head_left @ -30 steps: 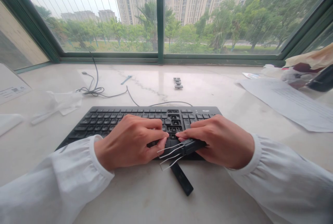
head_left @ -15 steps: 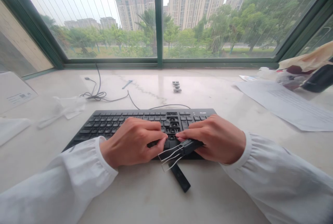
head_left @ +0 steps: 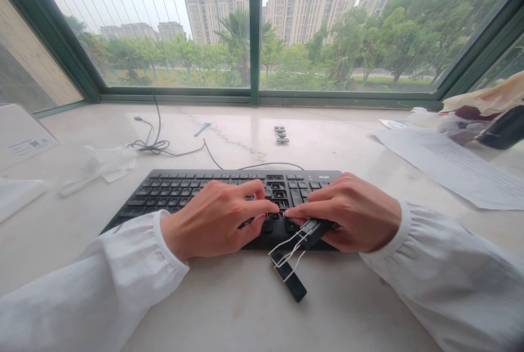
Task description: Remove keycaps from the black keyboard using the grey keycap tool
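A black keyboard (head_left: 184, 191) lies in front of me on the pale stone sill. My left hand (head_left: 216, 218) rests on its right half, fingers curled, index fingertip pressing on a key near the gaps where keycaps are off. My right hand (head_left: 352, 210) is closed round a black keycap puller (head_left: 305, 237), whose wire prongs point down and left over the keyboard's front edge. Both index fingertips meet at about the same key. A long black keycap (head_left: 291, 282) lies on the sill just below the prongs.
Several loose keycaps (head_left: 280, 135) sit behind the keyboard. The keyboard cable (head_left: 155, 144) coils at the back left, near crumpled plastic wrap (head_left: 102, 163). A paper sheet (head_left: 454, 163) and bags (head_left: 487, 106) lie at the right, a card (head_left: 22, 142) at the left.
Both hands have shifted slightly right along the keyboard. The puller's prongs have tilted down toward the long keycap on the sill.
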A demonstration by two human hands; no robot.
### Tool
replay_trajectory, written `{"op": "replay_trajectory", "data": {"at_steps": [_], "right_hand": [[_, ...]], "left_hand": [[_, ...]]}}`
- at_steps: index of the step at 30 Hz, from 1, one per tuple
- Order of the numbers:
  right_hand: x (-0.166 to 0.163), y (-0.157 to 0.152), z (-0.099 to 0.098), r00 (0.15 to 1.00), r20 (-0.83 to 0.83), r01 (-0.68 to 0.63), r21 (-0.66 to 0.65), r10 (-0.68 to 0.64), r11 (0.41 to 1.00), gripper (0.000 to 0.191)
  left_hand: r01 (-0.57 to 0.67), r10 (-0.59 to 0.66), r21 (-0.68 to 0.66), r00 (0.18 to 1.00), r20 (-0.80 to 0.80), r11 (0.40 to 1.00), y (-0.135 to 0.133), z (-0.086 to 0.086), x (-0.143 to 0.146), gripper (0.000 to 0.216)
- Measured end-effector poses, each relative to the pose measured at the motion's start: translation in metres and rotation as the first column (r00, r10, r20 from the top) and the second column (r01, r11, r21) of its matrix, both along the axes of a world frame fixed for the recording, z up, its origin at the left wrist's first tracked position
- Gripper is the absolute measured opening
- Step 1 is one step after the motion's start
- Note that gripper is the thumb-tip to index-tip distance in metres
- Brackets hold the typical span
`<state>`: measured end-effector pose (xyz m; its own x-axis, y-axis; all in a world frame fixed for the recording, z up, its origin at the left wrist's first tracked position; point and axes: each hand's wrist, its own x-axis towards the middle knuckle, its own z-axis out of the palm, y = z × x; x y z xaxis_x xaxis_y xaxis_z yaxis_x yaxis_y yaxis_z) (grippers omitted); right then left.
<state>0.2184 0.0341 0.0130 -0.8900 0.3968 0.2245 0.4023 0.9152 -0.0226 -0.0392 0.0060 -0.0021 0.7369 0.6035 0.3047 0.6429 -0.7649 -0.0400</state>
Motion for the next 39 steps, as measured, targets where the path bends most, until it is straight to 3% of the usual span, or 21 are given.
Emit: {"op": "replay_trajectory", "data": {"at_steps": [4, 27, 31, 34, 37, 39], "right_hand": [[-0.003, -0.002, 0.0, 0.998, 0.059, 0.02, -0.015, -0.019, 1.0, 0.033], [-0.012, -0.001, -0.001, 0.998, -0.004, 0.057, -0.128, -0.058, 0.99, 0.034], [-0.008, 0.002, -0.004, 0.993, -0.097, 0.049, -0.139, -0.063, 0.989, 0.036], [-0.004, 0.007, -0.001, 0.946, -0.231, 0.21, -0.099, -0.227, 0.973, 0.034], [0.001, 0.011, 0.005, 0.845, -0.254, 0.48, -0.025, -0.47, 0.877, 0.025], [0.003, 0.014, 0.007, 0.793, -0.212, 0.588, 0.023, -0.57, 0.809, 0.022]], "left_hand": [[0.002, -0.002, -0.005, 1.0, 0.005, 1.0, 0.0, 0.0, 0.0, 0.029], [-0.002, 0.002, -0.002, 0.999, 0.032, 1.0, 0.0, 0.0, 0.001, 0.029], [0.005, -0.006, 0.028, 0.999, 0.034, 1.0, 0.0, 0.0, 0.001, 0.029], [-0.009, 0.007, 0.054, 0.999, 0.038, 0.999, 0.0, 0.001, 0.001, 0.03], [-0.023, 0.019, 0.072, 0.998, 0.057, 0.997, 0.0, 0.004, 0.0, 0.027], [-0.015, 0.009, 0.081, 0.997, 0.078, 0.997, 0.0, 0.005, -0.001, 0.025]]}}
